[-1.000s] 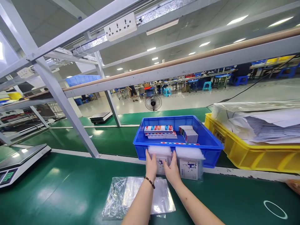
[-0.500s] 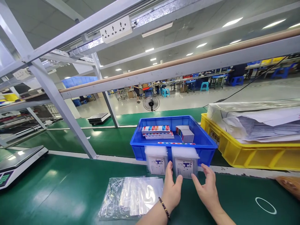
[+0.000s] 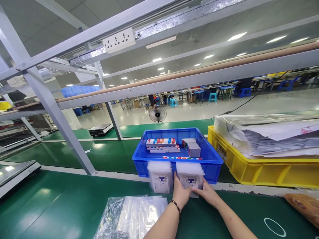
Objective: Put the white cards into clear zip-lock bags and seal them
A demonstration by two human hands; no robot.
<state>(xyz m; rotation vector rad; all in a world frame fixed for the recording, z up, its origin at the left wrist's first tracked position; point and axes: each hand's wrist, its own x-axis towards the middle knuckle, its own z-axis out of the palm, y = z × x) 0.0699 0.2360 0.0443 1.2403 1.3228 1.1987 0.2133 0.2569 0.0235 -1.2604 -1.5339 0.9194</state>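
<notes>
Two stacks of clear-bagged white cards stand upright against the front wall of a blue bin (image 3: 139,162). My left hand (image 3: 179,192), with a bead bracelet at the wrist, presses the left side of the right stack (image 3: 190,177). My right hand (image 3: 208,192) grips that stack's lower right side. The left stack (image 3: 160,177) stands free beside them. Inside the bin lie flat colourful card packs (image 3: 160,142) and a small upright box (image 3: 191,147).
A pile of clear plastic bags (image 3: 134,217) lies on the green belt at the lower left. A yellow crate (image 3: 261,172) holding printed sheets under plastic stands to the right. A scale (image 3: 15,172) sits at the far left. Grey frame posts cross overhead.
Both hands moved from the left stack to the right one, hovered open beside it, then closed onto its sides. The view drifted slightly right.
</notes>
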